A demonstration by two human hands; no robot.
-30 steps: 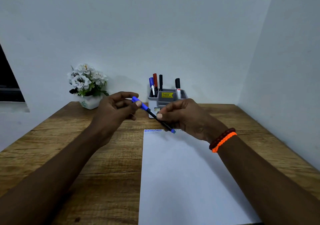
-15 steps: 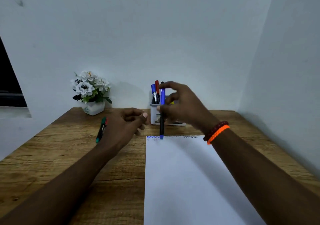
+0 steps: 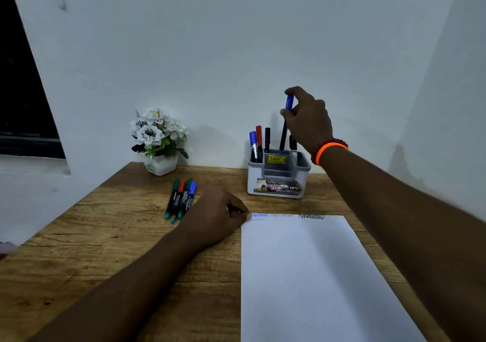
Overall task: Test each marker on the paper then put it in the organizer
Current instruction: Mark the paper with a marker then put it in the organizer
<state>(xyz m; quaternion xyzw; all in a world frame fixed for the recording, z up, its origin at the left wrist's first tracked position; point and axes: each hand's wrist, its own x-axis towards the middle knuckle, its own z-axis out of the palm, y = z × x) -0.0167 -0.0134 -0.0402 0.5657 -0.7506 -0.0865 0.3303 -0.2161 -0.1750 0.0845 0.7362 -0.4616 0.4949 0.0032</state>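
My right hand [image 3: 307,118] pinches the blue cap end of a blue-capped marker [image 3: 286,123], held upright with its lower end inside the grey organizer [image 3: 278,181]. Blue, red and black markers [image 3: 259,141] stand in the organizer's left slot. My left hand [image 3: 219,214] rests on the table with fingers curled, its fingertips at the top left corner of the white paper [image 3: 310,276]. Blue and dark scribbles [image 3: 286,216] run along the paper's top edge. Several capped markers [image 3: 181,199] lie in a bunch on the table left of my left hand.
A small white pot of white flowers [image 3: 159,141] stands at the back left of the wooden table [image 3: 105,249]. White walls close in behind and on the right. A dark window opening [image 3: 21,91] is at the far left.
My right hand rose from the paper's top edge and carried the blue marker up over the organizer, lowering its end in. My left hand moved down onto the paper's corner.
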